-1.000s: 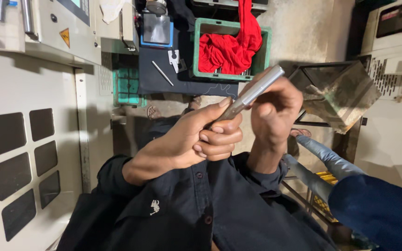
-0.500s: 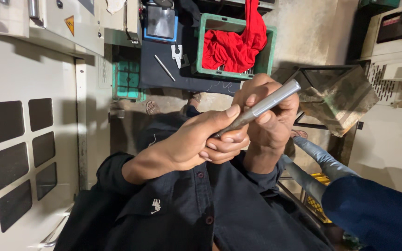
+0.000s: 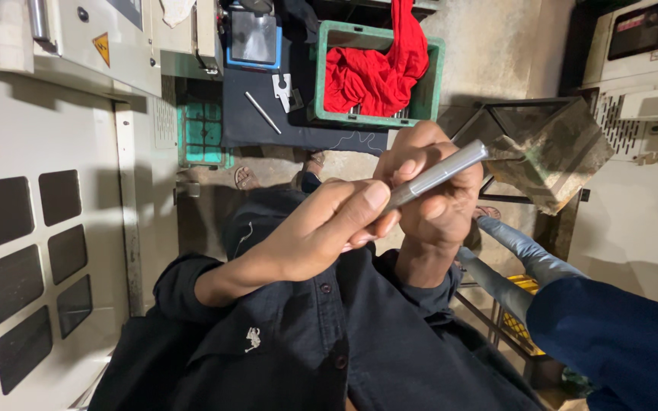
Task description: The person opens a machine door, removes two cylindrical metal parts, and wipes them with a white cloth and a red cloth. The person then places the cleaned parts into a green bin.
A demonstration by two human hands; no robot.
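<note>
Close to our chest, our left hand and right hand both curl shut around a grey metal rod, its free end pointing toward 2 o'clock. We judge a firm two-handed grip near the lower end steadies it best. Farther, at 12 o'clock, a green crate holds red cloth; at 10 o'clock, a yellow triangular sign marks a grey cabinet.

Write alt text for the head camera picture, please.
Two hands hold a short grey metal rod close to the camera: the left hand pinches its lower end, the right hand wraps its middle. Behind sits a green crate of red cloth.
</note>
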